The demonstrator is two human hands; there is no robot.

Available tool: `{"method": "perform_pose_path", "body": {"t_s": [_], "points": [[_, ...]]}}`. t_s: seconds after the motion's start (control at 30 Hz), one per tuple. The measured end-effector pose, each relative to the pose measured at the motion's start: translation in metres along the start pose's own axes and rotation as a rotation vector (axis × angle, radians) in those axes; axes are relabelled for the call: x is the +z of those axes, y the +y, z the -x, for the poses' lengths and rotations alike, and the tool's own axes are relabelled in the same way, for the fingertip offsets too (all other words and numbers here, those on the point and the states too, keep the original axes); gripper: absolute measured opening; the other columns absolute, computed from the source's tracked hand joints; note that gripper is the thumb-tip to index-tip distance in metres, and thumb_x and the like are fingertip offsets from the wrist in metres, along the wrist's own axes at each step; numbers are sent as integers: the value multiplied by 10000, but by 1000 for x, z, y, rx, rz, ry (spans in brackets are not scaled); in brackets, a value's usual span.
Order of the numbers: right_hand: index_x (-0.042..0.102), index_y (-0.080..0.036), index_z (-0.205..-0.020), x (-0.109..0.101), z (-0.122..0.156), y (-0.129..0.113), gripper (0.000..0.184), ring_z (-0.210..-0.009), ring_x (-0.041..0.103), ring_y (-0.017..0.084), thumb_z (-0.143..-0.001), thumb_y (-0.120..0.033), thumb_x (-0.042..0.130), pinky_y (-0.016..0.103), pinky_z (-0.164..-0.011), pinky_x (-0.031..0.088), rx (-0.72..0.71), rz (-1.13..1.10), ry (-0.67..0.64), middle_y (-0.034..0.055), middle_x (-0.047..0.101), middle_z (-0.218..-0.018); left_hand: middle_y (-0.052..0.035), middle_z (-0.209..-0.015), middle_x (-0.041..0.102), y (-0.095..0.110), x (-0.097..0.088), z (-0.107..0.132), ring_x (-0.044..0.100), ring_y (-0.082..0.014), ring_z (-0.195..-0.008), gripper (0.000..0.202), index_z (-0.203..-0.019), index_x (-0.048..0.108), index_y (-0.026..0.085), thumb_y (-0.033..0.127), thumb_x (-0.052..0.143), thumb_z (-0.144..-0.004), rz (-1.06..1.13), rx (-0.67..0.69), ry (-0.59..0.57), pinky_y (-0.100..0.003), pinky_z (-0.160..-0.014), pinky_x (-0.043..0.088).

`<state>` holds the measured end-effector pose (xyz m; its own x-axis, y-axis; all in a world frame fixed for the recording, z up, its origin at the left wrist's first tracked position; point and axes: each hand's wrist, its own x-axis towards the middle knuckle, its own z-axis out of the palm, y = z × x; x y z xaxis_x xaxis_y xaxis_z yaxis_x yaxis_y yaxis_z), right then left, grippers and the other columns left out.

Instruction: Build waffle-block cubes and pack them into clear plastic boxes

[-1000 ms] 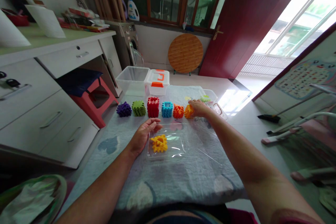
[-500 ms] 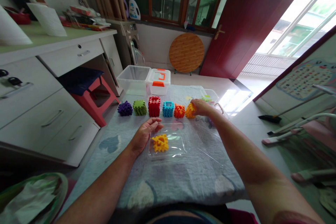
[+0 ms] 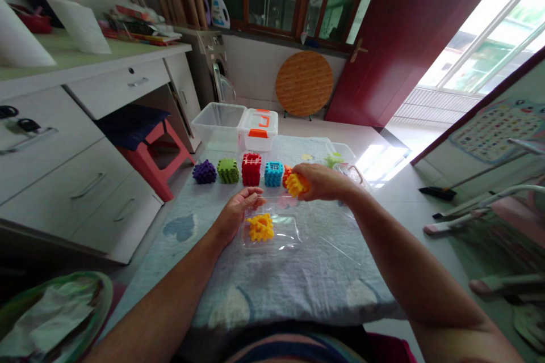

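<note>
My right hand [image 3: 321,181] grips a yellow notched block [image 3: 296,184] above the table, at the right end of a row. My left hand [image 3: 233,212] has its fingers curled at the left side of a clear plastic box [image 3: 287,228], seeming to hold its rim. Inside that box, toward its left, lies another yellow notched block [image 3: 260,228]. Behind stand a purple block [image 3: 204,172], a green block [image 3: 228,171], a taller red block [image 3: 251,170] and a light blue block [image 3: 273,174]. An orange block [image 3: 286,172] is partly hidden behind the held one.
A clear bin [image 3: 219,127] and a clear box with orange latches [image 3: 259,133] stand at the table's far edge. More clear packaging [image 3: 346,153] lies at the far right. A pink stool [image 3: 159,153] stands left of the cloth-covered table [image 3: 306,283].
My right hand has lifted the yellow block from the right end of the row and brought it left and nearer, in front of the orange block. My left hand has stayed by the box.
</note>
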<state>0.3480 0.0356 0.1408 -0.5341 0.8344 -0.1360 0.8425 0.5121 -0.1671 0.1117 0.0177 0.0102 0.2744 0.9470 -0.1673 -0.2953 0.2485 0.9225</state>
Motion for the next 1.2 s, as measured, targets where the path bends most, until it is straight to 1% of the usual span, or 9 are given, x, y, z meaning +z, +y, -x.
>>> {"method": "perform_pose_path", "body": {"t_s": [0.07,0.17,0.33,0.47,0.6,0.7,0.83,1.1,1.2], "points": [[596,-165,-1089,9,7,-23,429,-958,595,214,-695,-277,722,297,-806,453,-110,-33,-76,92,653,-1077,-53,-829,721,0,0,0,625,-179,-787,414,-1013,641,171,440,735,-713,2,1,-3,-286,-747,448],[614,-142,-1027,31,13,-47,376,-924,615,212,-688,-268,717,293,-769,473,-163,20,-193,107,660,-1050,-45,-834,721,-1,0,1,616,-162,-778,398,-1014,643,173,423,738,-720,9,11,-11,-273,-762,435],[624,-112,-1035,67,12,-58,368,-902,655,237,-695,-230,701,289,-711,504,-67,181,-175,139,675,-1027,-39,-842,717,-1,0,2,612,-157,-790,388,-1020,643,176,408,742,-725,20,4,-26,-267,-771,424],[614,-112,-1055,82,8,-60,368,-882,673,244,-737,-283,688,293,-694,521,-20,198,-154,147,683,-1017,-40,-841,716,-1,0,1,615,-160,-792,396,-1019,640,172,397,752,-713,29,0,-26,-275,-781,424],[592,-119,-1092,82,9,-59,440,-915,671,246,-751,-380,690,304,-741,525,-35,128,-146,140,683,-1038,-34,-848,719,-2,-1,1,610,-147,-789,380,-1033,636,177,384,740,-732,24,1,-41,-265,-788,419],[580,-107,-1116,78,10,-56,487,-948,663,255,-725,-361,721,313,-771,520,-41,90,-155,151,676,-1054,-38,-845,719,-2,-1,1,612,-157,-792,381,-1033,639,175,381,740,-729,18,5,-40,-277,-787,423],[580,-104,-1119,76,11,-53,455,-979,659,258,-730,-292,721,319,-790,510,-49,63,-190,155,676,-1072,-45,-856,718,-2,-1,1,616,-167,-802,385,-1034,641,174,383,740,-726,12,7,-38,-287,-789,424],[595,-125,-1158,53,18,-45,483,-1077,625,252,-731,-284,754,335,-895,480,-82,-21,-181,139,662,-1168,-37,-843,713,0,1,3,604,-162,-782,396,-1022,636,178,389,752,-708,13,-5,-32,-283,-775,422],[604,-131,-1165,49,17,-46,514,-1066,626,249,-725,-344,764,337,-895,482,-104,-11,-185,134,660,-1166,-39,-847,713,0,1,3,605,-164,-788,394,-1025,637,178,393,748,-715,4,0,-35,-284,-781,419]]}}
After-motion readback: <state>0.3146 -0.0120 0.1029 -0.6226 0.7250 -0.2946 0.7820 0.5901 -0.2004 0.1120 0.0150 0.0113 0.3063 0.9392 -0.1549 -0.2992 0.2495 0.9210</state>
